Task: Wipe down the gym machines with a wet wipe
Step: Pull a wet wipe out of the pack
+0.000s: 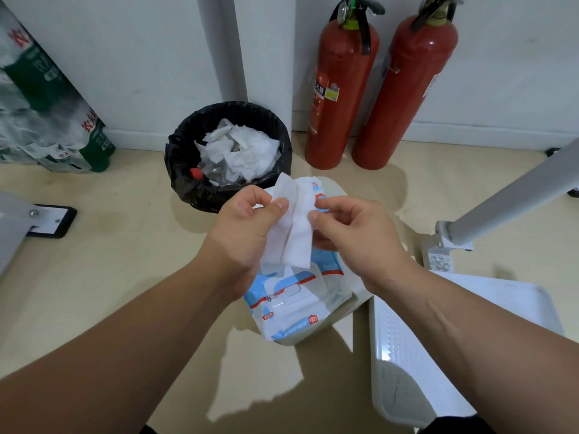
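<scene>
Our left hand (247, 233) and right hand (357, 236) pinch the wet wipe (293, 239) between our fingers (279, 206), one per edge; the wipe pack (291, 305) sits below them

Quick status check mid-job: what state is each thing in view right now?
Wet wipe: out of the pack, still folded, held up.
Left hand: pinches the wipe's left edge.
Right hand: pinches the wipe's right edge.
Wipe pack: lying flat beneath the hands; cannot tell whether its lid is open.
Bin: black-lined, holding crumpled wipes.
Fire extinguishers: upright by the wall.
</scene>
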`<state>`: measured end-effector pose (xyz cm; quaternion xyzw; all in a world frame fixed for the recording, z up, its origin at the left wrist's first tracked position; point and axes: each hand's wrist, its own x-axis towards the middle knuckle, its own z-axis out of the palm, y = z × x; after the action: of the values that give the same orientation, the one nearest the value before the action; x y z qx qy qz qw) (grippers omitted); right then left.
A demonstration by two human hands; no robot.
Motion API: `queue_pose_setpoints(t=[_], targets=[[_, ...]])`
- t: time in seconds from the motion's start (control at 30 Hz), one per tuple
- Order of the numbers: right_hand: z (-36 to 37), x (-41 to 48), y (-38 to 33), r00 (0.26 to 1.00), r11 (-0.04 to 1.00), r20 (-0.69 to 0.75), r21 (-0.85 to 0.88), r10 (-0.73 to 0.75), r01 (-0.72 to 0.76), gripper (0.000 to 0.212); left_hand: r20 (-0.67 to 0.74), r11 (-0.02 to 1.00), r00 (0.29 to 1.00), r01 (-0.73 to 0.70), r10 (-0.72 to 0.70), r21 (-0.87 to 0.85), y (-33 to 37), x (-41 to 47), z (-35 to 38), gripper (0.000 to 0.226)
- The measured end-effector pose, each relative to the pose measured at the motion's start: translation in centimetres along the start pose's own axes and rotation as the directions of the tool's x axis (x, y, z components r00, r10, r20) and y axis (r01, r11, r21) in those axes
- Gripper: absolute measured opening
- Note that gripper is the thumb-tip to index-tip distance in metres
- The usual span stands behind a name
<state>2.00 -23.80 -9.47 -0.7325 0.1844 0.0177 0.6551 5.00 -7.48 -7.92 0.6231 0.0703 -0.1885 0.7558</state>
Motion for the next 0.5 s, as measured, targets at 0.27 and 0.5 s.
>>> queue_pose_setpoints(t=[0.27,0.5], targets=[[-0.1,-0.4,-0.2,0.983,0.977,0.076,-0.123,-0.166,0.175,0.058,0.142,0.993,0.986,0.099,-0.09,-0.061,0.2,-0.2,0.5,0.031],[-1.6,0.8,0.2,0.991,0.982,-0.102,-0.177,-0.084,0.065,0.027,-0.065,0.999,0.997,0.039,-0.04,-0.029,0.6,-0.3,0.9,0.027]])
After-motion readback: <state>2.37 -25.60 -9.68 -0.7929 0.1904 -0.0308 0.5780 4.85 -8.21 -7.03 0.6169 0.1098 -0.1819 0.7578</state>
